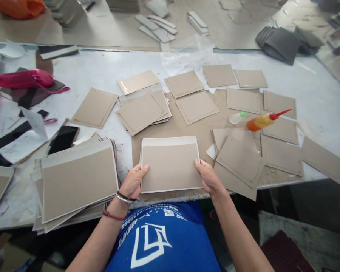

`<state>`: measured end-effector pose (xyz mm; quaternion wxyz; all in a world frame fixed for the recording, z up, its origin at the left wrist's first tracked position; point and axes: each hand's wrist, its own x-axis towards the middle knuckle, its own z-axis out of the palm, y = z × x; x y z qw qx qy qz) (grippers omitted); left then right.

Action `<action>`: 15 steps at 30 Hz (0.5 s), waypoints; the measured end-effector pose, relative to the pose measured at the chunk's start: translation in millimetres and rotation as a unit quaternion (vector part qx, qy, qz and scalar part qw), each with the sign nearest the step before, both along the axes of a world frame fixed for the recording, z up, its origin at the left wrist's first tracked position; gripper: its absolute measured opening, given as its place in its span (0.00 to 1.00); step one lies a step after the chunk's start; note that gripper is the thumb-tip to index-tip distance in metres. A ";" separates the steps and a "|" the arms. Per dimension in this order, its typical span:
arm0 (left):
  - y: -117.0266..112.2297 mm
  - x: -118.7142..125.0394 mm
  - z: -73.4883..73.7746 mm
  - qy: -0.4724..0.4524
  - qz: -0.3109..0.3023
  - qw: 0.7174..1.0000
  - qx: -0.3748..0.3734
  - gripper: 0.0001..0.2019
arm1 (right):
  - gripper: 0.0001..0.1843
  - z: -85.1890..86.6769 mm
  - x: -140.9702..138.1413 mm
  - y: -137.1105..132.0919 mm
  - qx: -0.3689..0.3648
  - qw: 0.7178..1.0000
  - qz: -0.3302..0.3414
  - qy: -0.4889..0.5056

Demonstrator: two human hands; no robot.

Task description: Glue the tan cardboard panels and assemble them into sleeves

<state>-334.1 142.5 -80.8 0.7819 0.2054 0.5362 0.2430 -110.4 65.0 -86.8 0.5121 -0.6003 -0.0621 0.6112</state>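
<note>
A tan cardboard panel with a pale border (170, 164) lies flat on a brown sheet (187, 128) at the near table edge. My left hand (133, 181) grips its lower left side, thumb on top. My right hand (207, 175) grips its lower right side the same way. A stack of similar bordered panels (78, 181) sits just left of my left hand.
Several tan cards (195, 107) lie spread over the white table (320, 102). An orange glue bottle with a red nozzle (262, 121) and a small clear bottle (239, 116) lie to the right. Pink objects (24, 79) and black pieces (64, 139) lie at left, grey stacks (283, 43) far right.
</note>
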 end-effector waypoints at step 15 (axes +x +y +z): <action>-8.3 7.7 -1.3 0.023 -0.004 0.999 0.031 0.22 | 0.21 2.8 -3.8 -16.8 0.031 0.999 -0.018 -0.001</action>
